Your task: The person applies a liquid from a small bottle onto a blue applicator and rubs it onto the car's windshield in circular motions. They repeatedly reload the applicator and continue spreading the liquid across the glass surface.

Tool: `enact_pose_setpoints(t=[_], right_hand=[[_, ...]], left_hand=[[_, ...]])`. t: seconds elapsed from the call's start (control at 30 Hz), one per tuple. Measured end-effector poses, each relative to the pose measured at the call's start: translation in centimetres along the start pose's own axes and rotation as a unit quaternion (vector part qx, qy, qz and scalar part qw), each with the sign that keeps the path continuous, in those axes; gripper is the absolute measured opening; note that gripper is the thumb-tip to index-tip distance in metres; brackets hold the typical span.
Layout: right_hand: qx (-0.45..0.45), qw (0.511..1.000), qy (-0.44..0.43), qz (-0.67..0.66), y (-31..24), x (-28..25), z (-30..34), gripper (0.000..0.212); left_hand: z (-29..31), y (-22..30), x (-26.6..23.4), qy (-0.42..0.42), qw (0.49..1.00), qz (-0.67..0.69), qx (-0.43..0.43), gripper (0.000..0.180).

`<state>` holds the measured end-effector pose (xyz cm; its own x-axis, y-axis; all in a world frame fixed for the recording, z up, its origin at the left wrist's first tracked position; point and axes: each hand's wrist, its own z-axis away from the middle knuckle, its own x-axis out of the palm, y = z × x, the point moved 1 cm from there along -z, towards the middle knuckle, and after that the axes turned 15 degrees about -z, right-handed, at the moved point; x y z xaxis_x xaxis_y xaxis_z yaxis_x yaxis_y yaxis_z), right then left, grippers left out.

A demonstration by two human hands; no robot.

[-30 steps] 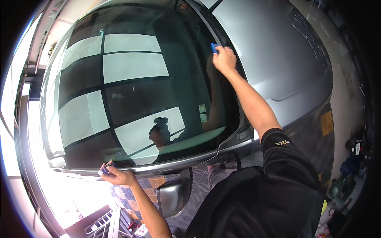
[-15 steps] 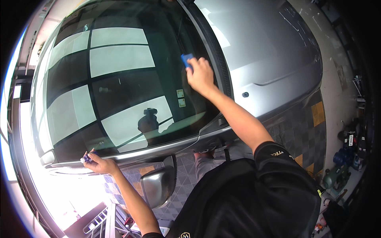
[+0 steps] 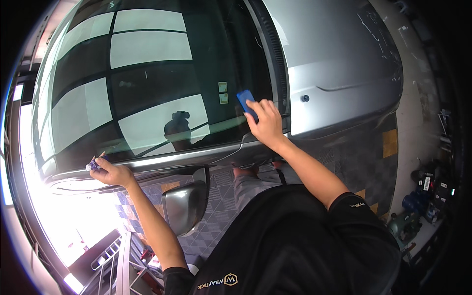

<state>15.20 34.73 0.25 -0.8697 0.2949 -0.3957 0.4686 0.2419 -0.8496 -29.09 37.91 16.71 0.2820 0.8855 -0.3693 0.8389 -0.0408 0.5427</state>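
Note:
My right hand [image 3: 268, 124] is closed around a flat blue applicator block [image 3: 244, 100]. The block lies against the lower near corner of a car's dark windshield [image 3: 206, 73], beside the black wiper cowl. My left hand [image 3: 114, 175] grips a small purple bottle with a whitish tip [image 3: 93, 166], partly hidden by the fingers. That hand is over the silver pillar at the windshield's near edge, toward the roof. Reflections of bright panels and of a head cover much of the glass.
The silver hood [image 3: 339, 64] stretches off to the right. A side mirror [image 3: 184, 209] juts out between my arms. Lower left stands a metal stepladder [image 3: 118, 265]; bottles and tools [image 3: 410, 223] sit at the far right. Grey and orange tiles [image 3: 361, 157] cover the floor.
My right hand has drawn the blue block down the glass toward me, to the near lower corner. My left hand still holds the purple bottle. The whole view has shifted somewhat.

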Motion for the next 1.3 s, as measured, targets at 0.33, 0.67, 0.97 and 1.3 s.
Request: enact_pose_setpoints(t=[0.33, 0.67, 0.97, 1.3], right_hand=[[-0.072, 0.992, -0.087, -0.05, 1.4, -1.1, 1.3, 0.039], [-0.163, 0.938, -0.299, -0.067, 2.9, -4.7, 0.0, 0.051], [-0.124, 0.945, -0.3, 0.039, 4.7, -7.7, -1.8, 0.041], [-0.153, 0.933, -0.319, 0.067, 4.4, -7.0, -0.3, 0.045]], left_hand=[[-0.2, 0.5, 0.2, 0.005, 1.0, 0.017, -0.003, 0.023], [-0.1, 0.2, 0.3, -0.005, 0.997, 0.076, 0.025, 0.026], [-0.1, 0.3, 0.4, -0.004, 0.995, 0.101, 0.004, 0.025], [-0.3, -0.3, 0.7, 0.011, 0.989, 0.143, 0.042, 0.031]])
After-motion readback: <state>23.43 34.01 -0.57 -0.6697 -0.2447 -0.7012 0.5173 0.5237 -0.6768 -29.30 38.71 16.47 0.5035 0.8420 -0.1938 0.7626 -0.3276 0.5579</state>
